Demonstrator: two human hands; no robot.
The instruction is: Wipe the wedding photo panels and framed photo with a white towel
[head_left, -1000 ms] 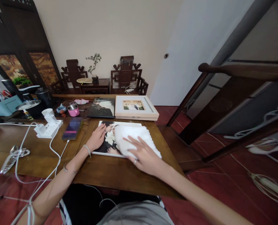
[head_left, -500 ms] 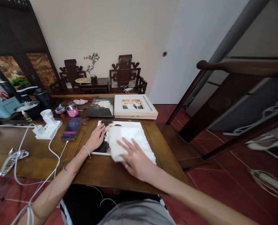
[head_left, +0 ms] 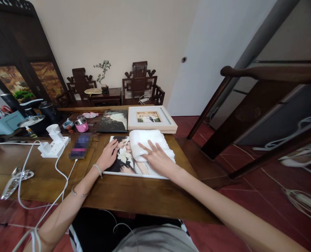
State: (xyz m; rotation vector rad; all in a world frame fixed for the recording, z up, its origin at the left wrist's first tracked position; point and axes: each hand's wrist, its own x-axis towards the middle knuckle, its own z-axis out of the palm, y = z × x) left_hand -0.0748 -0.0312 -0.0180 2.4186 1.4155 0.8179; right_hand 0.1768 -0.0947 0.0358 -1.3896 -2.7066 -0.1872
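White cloth (head_left: 144, 137) lies under the right hand (head_left: 158, 159).

so the upper right part of the photo print (head_left: 124, 157) is under the white towel (head_left: 150, 135), can't see what's on it there, and the right hand (head_left: 159, 160) hides a chunk of the towel. left hand (head_left: 108, 156) covers a bit of the print's left edge. phone (head_left: 80, 145) screen is pixelated, unreadable. plugs cover part of the power strip (head_left: 57, 147). light blue storage box (head_left: 9, 123) and tabletop (head_left: 116, 190) get cut off on the left, dark cabinet (head_left: 16, 38) loses its top too. wooden chair (head_left: 246, 113) runs past the right edge. photo in the white frame (head_left: 167, 120) is too small for detail
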